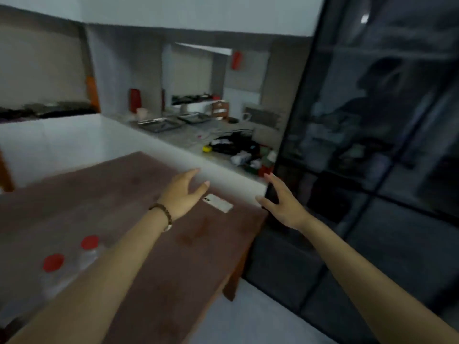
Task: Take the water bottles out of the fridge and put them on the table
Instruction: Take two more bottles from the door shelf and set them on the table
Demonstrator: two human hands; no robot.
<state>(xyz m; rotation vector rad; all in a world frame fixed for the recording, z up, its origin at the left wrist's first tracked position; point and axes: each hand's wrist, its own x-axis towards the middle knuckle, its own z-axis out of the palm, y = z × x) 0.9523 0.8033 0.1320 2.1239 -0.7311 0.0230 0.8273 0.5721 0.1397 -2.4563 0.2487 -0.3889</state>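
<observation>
Two clear water bottles with red caps stand on the brown table at the lower left, one bottle nearer me and the other bottle just behind it. The fridge fills the right side, a tall dark unit with a glass door that looks closed; its contents show only dimly. My left hand hovers open over the table's far part. My right hand is open, its fingers at the fridge door's left edge. Neither hand holds anything.
A white phone lies on the table near my left hand. Behind the table runs a white counter with metal trays, cables and small clutter. Pale floor shows between table and fridge.
</observation>
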